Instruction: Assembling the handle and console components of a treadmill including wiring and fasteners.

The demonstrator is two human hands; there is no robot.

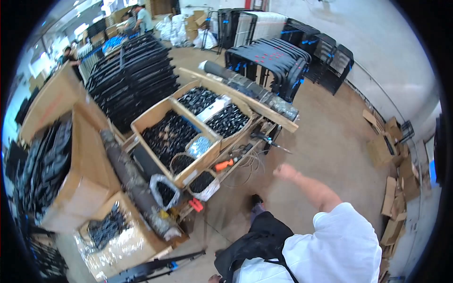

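Observation:
My right hand is held out over the brown floor, its fingers curled into a fist with nothing visible in it. Nearest to it is a black tool with a thin pointed bit, at the edge of a wooden workbench. Only a sliver of my left hand shows at the lower edge, beside my black apron; its fingers are hidden. A divided wooden bin on the bench holds many small black parts. An orange-handled tool and a red-handled tool lie along its near side.
A tall stack of black frames stands behind the bin. Folded black frames stand farther right. Open cardboard boxes with black parts fill the left. A wrapped roll lies between. Cartons line the right wall. People work far back left.

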